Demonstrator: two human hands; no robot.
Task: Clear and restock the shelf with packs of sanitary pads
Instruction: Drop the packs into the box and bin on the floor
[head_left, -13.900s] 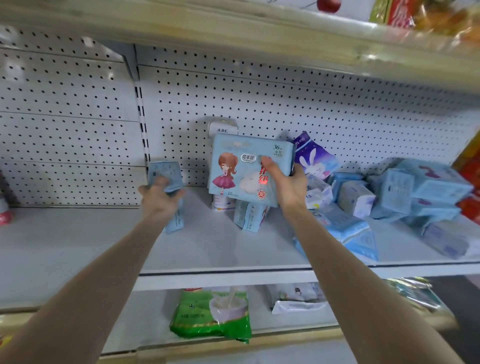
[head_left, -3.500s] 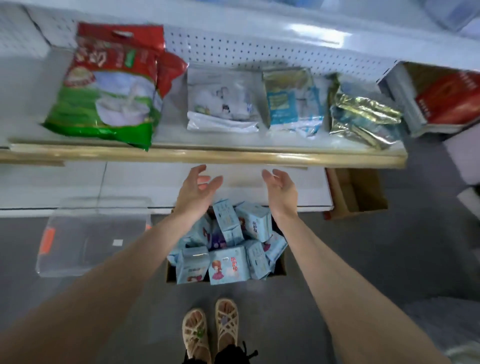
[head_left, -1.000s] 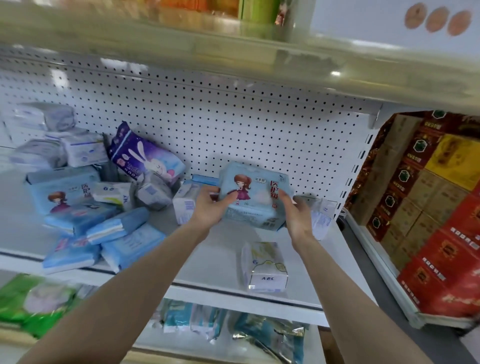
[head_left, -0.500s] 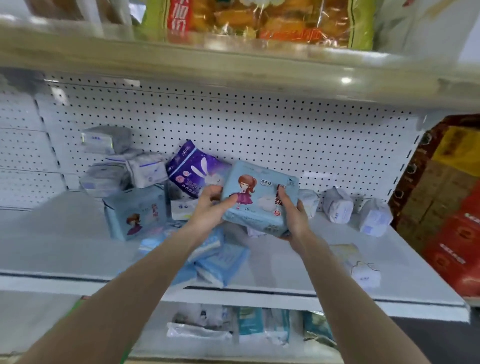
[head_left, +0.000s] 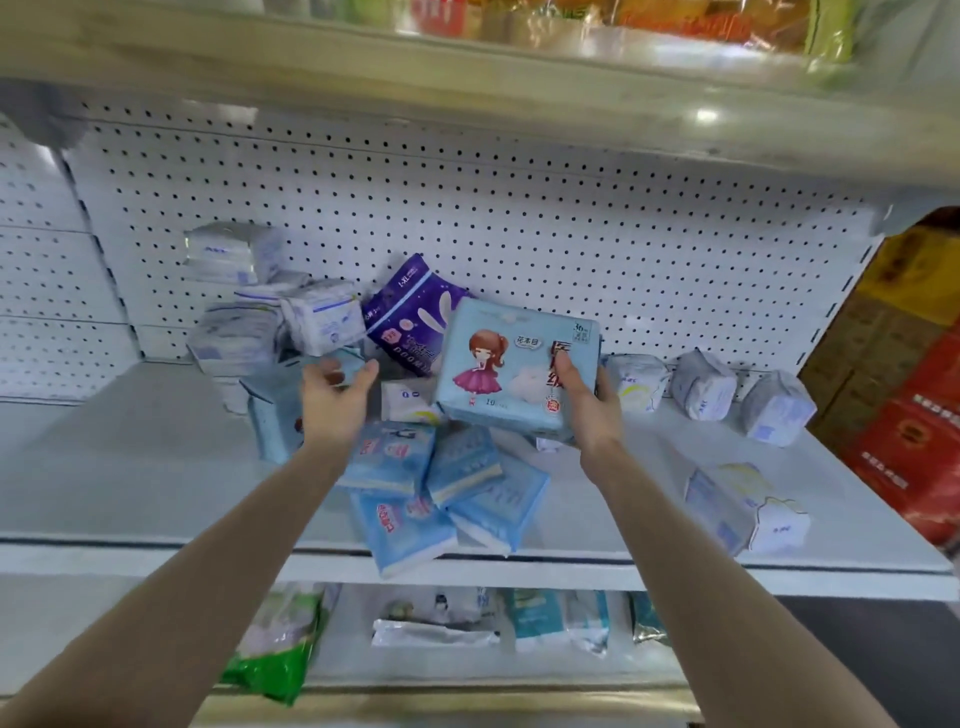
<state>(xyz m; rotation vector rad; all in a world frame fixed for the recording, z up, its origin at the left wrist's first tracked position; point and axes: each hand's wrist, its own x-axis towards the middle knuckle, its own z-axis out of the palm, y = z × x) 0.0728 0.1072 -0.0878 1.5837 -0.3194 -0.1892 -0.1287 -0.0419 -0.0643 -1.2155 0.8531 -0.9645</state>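
Right hand (head_left: 589, 410) grips a soft, square blue pad pack (head_left: 514, 364) above the shelf (head_left: 130, 467); left hand (head_left: 332, 400) hangs loose and empty.

The thumb presses the pack's glossy printed front at its right edge, with the fingers wrapped behind; the pack stands upright, clear of the matte white shelf board. The left hand's fingers are spread and relaxed, just left of the pack. Below lies a heap of flat blue packs (head_left: 441, 493), slanting over the front lip. Behind leans a shiny purple pack (head_left: 410, 312), and crinkled white packs (head_left: 244, 301) are stacked at left. Three pillowy grey bundles (head_left: 701, 384) line the perforated back panel (head_left: 571, 234).
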